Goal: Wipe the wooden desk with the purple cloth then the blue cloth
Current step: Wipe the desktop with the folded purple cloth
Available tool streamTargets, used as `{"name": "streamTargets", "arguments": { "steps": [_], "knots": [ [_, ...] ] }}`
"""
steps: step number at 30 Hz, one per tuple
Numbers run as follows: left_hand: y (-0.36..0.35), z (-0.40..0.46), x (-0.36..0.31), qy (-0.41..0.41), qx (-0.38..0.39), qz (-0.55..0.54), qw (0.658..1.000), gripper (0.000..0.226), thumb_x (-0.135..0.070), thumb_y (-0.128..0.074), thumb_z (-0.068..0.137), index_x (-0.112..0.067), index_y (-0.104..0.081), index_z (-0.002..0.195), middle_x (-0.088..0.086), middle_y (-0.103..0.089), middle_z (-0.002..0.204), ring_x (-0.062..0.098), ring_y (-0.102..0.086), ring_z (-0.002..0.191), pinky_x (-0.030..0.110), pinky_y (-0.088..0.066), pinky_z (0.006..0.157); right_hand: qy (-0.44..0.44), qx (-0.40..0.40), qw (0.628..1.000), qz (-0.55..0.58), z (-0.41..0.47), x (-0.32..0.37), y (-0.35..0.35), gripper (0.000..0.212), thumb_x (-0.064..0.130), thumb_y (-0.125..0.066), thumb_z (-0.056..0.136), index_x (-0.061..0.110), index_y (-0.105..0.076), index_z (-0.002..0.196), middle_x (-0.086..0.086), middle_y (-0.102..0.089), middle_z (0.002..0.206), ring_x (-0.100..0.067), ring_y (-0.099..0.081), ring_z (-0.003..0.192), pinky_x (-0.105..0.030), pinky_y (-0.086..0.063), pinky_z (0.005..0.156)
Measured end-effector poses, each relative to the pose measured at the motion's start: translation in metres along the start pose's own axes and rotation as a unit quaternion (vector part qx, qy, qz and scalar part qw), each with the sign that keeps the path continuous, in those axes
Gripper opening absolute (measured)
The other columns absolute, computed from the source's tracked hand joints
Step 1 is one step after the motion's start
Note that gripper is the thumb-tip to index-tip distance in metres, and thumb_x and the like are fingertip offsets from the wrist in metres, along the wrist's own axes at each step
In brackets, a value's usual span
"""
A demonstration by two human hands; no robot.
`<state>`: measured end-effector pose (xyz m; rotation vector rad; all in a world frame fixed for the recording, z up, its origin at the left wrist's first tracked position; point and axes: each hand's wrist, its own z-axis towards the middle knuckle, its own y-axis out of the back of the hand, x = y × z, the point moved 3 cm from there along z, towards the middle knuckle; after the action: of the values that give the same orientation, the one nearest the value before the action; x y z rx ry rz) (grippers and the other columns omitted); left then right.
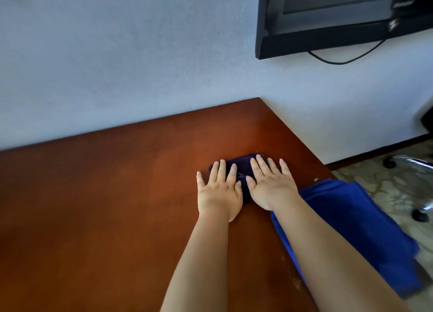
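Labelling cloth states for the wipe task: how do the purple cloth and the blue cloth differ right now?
The purple cloth is very dark, bunched small and pressed flat under the left hand and right hand; the blue cloth is bright, much larger and untouched by either hand. The purple cloth sits well in on the wooden desk; the blue cloth hangs over its right edge. Both rest on the desk.

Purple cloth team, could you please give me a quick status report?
Left hand and right hand flat, pressing purple cloth on desk. Blue cloth waiting at right edge. Nothing in the way.
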<state>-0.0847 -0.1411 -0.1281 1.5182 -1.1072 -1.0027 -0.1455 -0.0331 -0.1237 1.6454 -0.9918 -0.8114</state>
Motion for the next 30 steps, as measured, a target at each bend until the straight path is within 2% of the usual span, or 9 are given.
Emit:
{"name": "streamTargets", "arguments": {
  "steps": [9,16,30],
  "knots": [
    [-0.018,-0.101,0.014,0.028,0.008,0.003,1.0,0.054,-0.04,-0.006,0.103,-0.025,0.009,0.154,0.003,0.015,0.161,0.019,0.016,0.148,0.054,0.005,0.118,0.04,-0.013,0.996,-0.078,-0.087,0.038,-0.015,0.057,0.042,0.0,0.102,0.017,0.012,0.152,-0.002,0.013,0.161,-0.02,0.006,0.149,-0.04,0.015,0.117],
    [-0.027,-0.15,0.015,0.03,0.008,0.002,1.0,0.054,-0.041,-0.007,0.103,-0.026,0.008,0.154,0.003,0.014,0.162,0.018,0.015,0.148,0.054,0.004,0.118,0.05,-0.041,0.998,-0.023,-0.137,0.046,-0.035,0.057,0.042,-0.004,0.103,0.017,0.008,0.153,0.0,0.011,0.161,-0.017,0.006,0.148,-0.037,0.011,0.118],
    [-0.043,-0.224,-0.013,-0.006,0.02,0.012,1.0,0.055,-0.041,-0.007,0.103,-0.026,0.008,0.154,0.002,0.017,0.161,0.017,0.017,0.147,0.053,0.005,0.118,0.03,-0.023,0.997,0.068,-0.227,0.028,-0.07,0.06,0.045,-0.007,0.102,0.017,0.014,0.152,0.002,0.019,0.159,-0.015,0.013,0.147,-0.034,0.005,0.12]
  ]
}}
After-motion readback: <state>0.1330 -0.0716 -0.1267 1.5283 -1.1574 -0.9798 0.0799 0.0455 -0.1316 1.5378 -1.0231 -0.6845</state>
